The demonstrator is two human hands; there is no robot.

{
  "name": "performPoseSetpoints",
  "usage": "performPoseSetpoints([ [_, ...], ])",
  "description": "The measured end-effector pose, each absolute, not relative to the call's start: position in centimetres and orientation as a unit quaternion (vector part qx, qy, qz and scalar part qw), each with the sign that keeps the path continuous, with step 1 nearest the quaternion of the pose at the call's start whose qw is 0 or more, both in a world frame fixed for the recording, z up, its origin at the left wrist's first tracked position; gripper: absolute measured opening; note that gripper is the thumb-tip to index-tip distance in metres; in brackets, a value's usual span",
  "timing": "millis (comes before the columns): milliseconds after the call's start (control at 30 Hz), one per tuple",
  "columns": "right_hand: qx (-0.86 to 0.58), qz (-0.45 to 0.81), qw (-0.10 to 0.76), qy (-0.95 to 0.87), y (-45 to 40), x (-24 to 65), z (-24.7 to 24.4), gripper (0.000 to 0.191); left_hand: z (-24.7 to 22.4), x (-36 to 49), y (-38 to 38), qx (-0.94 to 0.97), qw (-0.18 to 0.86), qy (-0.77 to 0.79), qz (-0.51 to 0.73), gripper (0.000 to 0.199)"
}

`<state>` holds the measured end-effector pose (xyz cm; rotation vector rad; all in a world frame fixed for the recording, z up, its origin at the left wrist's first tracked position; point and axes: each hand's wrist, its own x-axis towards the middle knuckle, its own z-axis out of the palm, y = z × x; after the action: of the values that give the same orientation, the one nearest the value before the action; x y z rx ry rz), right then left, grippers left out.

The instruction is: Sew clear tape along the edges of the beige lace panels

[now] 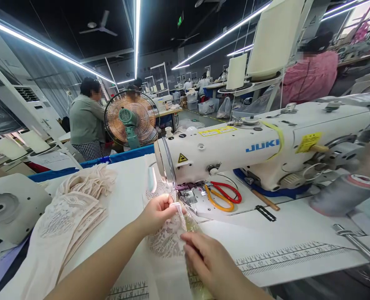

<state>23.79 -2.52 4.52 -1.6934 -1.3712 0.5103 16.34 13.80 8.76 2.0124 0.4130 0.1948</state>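
Note:
A pale lace fabric piece (167, 243) lies on the table in front of the white sewing machine (222, 150), its far end close to the needle area. My left hand (158, 212) pinches the edge of this lace just before the needle, thumb and fingers pressed together. Lower and to the right, my right hand (206, 256) grips the same edge between thumb and fingertips. Part of the lace runs under the hands, so its full outline is hidden. Scissors with red and orange handles (224, 196) rest on the machine bed, right of my left hand.
A stack of pale lace pieces (75, 216) lies at left. Right of the machine bed are a wooden-handled tool (264, 200), a black razor blade (265, 213) and a grey thread cone (344, 193). A fan (131, 118) and co-workers are beyond the table.

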Motion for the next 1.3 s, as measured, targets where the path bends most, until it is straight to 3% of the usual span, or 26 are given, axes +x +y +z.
performPoseSetpoints([
  [167,-0.722,0.210,0.403,-0.522,-2.7,24.6,4.6,0.030,6.6,17.0,14.6,0.897,0.395,0.149,0.127,0.027],
  [267,-0.707,0.244,0.351,-0.564,-2.8,23.7,4.3,0.047,6.2,17.6,15.2,0.906,0.354,0.165,0.165,0.025],
  [333,-0.709,0.250,0.322,-0.575,-2.5,23.2,4.2,0.044,6.1,18.1,15.7,0.911,0.330,0.177,0.172,0.024],
  [433,-0.724,0.217,0.347,-0.556,-1.9,23.3,4.2,0.024,6.1,18.5,16.3,0.927,0.287,0.192,0.144,0.023],
  [567,-0.764,0.150,0.311,-0.545,-1.3,24.9,4.1,0.031,5.8,18.8,16.2,0.949,0.201,0.229,0.083,0.023],
  [700,-0.777,0.172,0.272,-0.541,-1.2,25.8,3.9,0.026,5.5,18.8,15.2,0.958,0.119,0.254,0.052,0.009],
  [800,-0.789,0.191,0.248,-0.528,-1.1,25.9,3.8,0.039,5.2,18.9,14.8,0.966,0.080,0.244,0.037,0.006],
  [933,-0.799,0.195,0.206,-0.531,-0.8,26.1,4.0,0.041,4.8,19.1,14.8,0.973,0.052,0.223,0.025,0.026],
  [1067,-0.801,0.195,0.175,-0.539,-0.5,26.4,4.4,0.040,5.5,19.0,14.5,0.981,0.043,0.189,0.021,0.029],
  [1300,-0.811,0.179,0.158,-0.534,-0.3,26.5,4.5,0.016,6.4,18.0,14.1,0.998,0.019,0.060,0.015,0.040],
])
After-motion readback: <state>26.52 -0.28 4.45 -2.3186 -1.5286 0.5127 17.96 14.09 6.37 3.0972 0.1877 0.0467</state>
